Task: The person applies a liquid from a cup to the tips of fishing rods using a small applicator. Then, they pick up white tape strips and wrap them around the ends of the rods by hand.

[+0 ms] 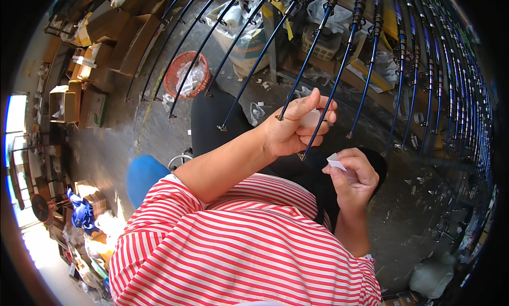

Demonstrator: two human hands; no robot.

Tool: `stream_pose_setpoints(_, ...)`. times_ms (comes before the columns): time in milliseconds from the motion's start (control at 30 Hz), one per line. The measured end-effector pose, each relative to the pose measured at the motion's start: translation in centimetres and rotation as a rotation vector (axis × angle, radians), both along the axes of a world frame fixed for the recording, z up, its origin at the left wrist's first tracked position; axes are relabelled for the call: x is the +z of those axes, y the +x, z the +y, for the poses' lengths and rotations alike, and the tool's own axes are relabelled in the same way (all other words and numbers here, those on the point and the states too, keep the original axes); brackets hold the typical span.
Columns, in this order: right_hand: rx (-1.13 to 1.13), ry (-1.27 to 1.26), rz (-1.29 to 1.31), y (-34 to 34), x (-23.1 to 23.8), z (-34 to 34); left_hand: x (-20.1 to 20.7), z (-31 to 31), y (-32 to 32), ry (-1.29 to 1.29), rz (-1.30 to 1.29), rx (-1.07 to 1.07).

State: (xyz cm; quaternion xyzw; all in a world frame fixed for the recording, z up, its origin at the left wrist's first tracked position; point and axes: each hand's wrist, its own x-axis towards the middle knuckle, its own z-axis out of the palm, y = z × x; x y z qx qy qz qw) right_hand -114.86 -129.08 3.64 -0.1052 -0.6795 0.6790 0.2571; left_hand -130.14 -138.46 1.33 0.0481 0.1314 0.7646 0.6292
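Note:
My left hand (pixel 299 120) is closed with its thumb raised, around a whitish flat piece (pixel 310 118) mostly hidden by the fingers. My right hand (pixel 356 178), lower and to the right, pinches a small white slip (pixel 336 162) between thumb and fingertips. A row of dark blue fishing rods (pixel 339 78) slants down toward me, thin tips lowest. One rod's tip overlaps my left wrist, and another rod (pixel 321 123) passes across the fingers of that hand. Whether the hand touches either rod I cannot tell.
More rods (pixel 450 89) crowd the right side. Beyond my knee stand a red basket (pixel 187 75) with clear plastic and a large white sack (pixel 241 36). Cardboard boxes (pixel 127 43) are piled at the far left. A blue round seat (pixel 146 179) is beside me.

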Motion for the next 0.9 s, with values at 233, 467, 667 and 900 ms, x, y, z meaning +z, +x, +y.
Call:
stream_pose_setpoints(233, -0.002, 0.051, 0.122, -1.5, 0.3, -1.3, -0.9, -0.2, 0.8, 0.222, -0.095, -0.037)
stream_pose_setpoints(467, 0.041, 0.048, 0.19, -1.9, -0.3, -1.7, -0.7, -0.6, 1.4, 0.188, -0.092, 0.013)
stream_pose_setpoints(667, 0.075, 0.204, 0.155, -1.8, 0.0, -1.5, -1.0, -0.8, 1.3, 0.171, -0.128, -0.002)
stream_pose_setpoints(900, 0.113, 0.312, 0.154, -1.9, 0.3, -1.3, -0.8, -1.0, 1.0, 0.163, -0.11, -0.03)
